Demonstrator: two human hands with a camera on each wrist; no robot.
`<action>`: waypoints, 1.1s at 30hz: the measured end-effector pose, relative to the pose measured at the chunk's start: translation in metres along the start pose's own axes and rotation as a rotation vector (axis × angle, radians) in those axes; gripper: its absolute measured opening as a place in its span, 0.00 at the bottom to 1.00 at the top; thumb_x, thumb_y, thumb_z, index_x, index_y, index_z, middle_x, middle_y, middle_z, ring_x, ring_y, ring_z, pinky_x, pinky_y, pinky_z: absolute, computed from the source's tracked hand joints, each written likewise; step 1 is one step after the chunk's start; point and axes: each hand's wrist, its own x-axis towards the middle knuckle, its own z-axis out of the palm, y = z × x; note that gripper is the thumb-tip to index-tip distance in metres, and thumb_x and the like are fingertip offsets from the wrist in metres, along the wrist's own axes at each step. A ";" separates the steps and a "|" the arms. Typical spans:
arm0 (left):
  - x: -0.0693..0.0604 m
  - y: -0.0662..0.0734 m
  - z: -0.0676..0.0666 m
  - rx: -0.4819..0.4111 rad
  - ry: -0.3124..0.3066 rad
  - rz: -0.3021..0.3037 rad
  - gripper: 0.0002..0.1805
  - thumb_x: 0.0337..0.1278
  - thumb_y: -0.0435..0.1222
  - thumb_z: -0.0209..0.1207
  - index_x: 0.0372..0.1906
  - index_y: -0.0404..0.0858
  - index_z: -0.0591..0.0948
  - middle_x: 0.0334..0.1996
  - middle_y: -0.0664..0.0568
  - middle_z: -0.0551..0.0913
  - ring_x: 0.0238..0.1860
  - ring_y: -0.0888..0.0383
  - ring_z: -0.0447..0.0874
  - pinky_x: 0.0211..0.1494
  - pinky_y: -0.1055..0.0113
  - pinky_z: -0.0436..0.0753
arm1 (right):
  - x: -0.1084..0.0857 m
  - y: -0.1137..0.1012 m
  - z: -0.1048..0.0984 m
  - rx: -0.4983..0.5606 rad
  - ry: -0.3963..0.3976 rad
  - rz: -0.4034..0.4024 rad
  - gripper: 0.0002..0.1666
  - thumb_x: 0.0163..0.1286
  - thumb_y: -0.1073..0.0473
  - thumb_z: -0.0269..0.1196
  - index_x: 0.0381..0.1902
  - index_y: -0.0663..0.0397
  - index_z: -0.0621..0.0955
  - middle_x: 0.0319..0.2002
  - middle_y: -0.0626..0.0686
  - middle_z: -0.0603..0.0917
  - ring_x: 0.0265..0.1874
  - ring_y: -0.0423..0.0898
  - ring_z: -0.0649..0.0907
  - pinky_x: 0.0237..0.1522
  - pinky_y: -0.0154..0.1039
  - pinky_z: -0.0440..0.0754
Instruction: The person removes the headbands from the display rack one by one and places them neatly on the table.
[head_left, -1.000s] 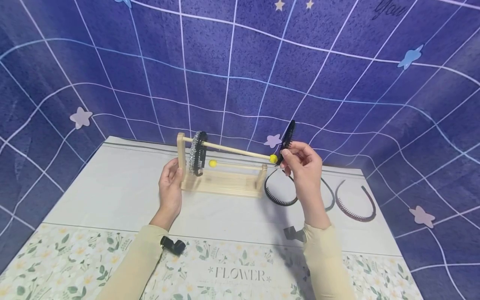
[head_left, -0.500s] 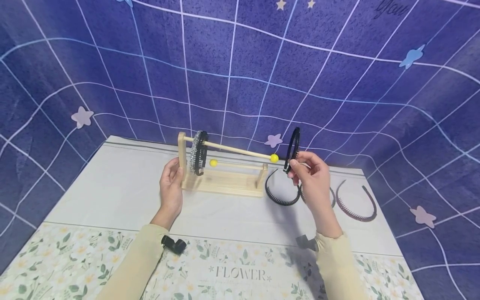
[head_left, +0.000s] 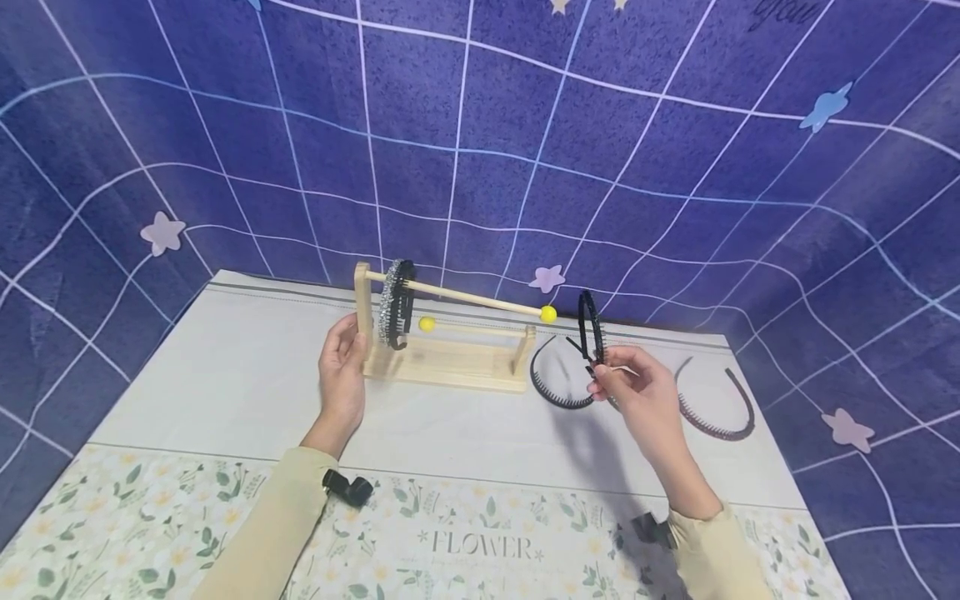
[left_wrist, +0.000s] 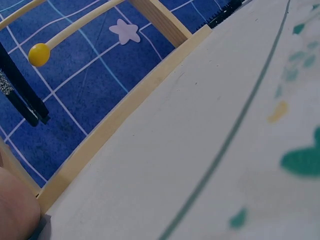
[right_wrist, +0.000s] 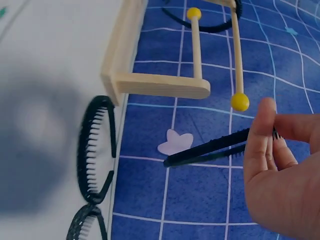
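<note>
My left hand [head_left: 342, 371] grips the left upright of a pale wooden stand [head_left: 442, 375]. The stand's upper rod ends in a yellow ball [head_left: 548, 313], and a silver and black headband bundle [head_left: 396, 304] hangs near the rod's left end. To the right of that ball, my right hand [head_left: 648, 400] pinches a black toothed headband [head_left: 587, 312] between thumb and fingers. The held headband [right_wrist: 210, 147] is off the rod and raised above the table. In the left wrist view only part of the left hand [left_wrist: 17, 205] shows.
A black headband [head_left: 558, 402] lies on the table right of the stand, and a dark reddish-brown one [head_left: 720, 432] lies farther right. Another black headband [right_wrist: 85, 220] appears in the right wrist view. A blue patterned backdrop [head_left: 480, 183] rises behind the table.
My right hand has moved right and down, taking the black headband away from the upper rod's yellow ball. My left hand stays on the upright.
</note>
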 end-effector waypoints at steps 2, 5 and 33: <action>0.000 0.000 0.000 0.002 -0.001 -0.003 0.19 0.88 0.31 0.53 0.72 0.50 0.80 0.67 0.52 0.80 0.67 0.58 0.78 0.73 0.66 0.77 | -0.005 0.000 -0.004 -0.019 0.002 0.006 0.10 0.74 0.81 0.64 0.52 0.80 0.80 0.39 0.53 0.91 0.29 0.40 0.91 0.39 0.34 0.93; 0.001 0.000 -0.001 0.017 -0.005 -0.006 0.20 0.88 0.32 0.52 0.73 0.50 0.79 0.67 0.54 0.80 0.68 0.58 0.77 0.75 0.65 0.77 | -0.012 0.002 -0.010 -0.069 0.000 0.006 0.10 0.74 0.80 0.65 0.51 0.81 0.80 0.39 0.53 0.91 0.31 0.41 0.91 0.41 0.35 0.93; -0.001 0.001 -0.001 0.035 -0.011 -0.012 0.20 0.88 0.34 0.52 0.75 0.49 0.78 0.65 0.59 0.81 0.69 0.58 0.76 0.73 0.69 0.76 | -0.070 0.028 -0.038 -0.441 -0.106 -0.172 0.21 0.59 0.73 0.82 0.50 0.60 0.90 0.64 0.62 0.81 0.38 0.40 0.91 0.54 0.27 0.88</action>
